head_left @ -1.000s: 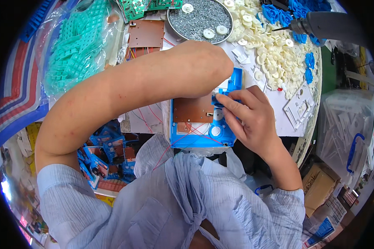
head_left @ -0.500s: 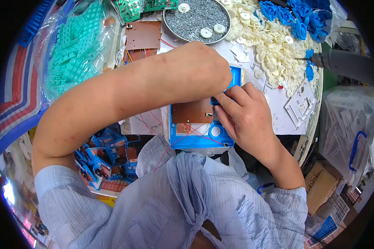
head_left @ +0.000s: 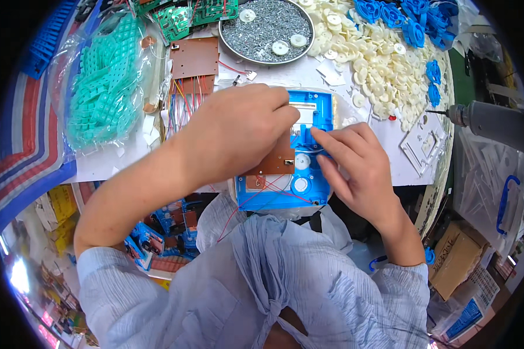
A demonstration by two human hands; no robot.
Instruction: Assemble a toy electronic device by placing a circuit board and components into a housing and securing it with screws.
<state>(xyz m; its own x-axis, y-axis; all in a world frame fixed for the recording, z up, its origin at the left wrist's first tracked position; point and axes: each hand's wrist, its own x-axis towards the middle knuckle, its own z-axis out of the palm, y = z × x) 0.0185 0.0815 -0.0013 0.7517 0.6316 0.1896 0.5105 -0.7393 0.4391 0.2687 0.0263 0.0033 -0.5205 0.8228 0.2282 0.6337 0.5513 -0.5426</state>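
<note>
A blue plastic housing lies on the work surface before me, its inside facing up. A brown circuit board sits over its left part, with thin red wires trailing below. My left hand is over the housing's upper left, fingers bent and closed; what they hold, if anything, is hidden. My right hand is at the housing's right side. Its index fingertip is at a raised blue part inside, and the thumb is apart from it. A white disc shows inside the housing beside the board.
A round metal tray of small screws stands at the back, beside piled cream plastic discs. An electric screwdriver points in from the right. Teal plastic parts lie bagged at left, near another wired brown board.
My left hand has drawn back to the left, uncovering the housing's upper part. My right index finger has straightened away from the thumb. The view has shifted slightly.
</note>
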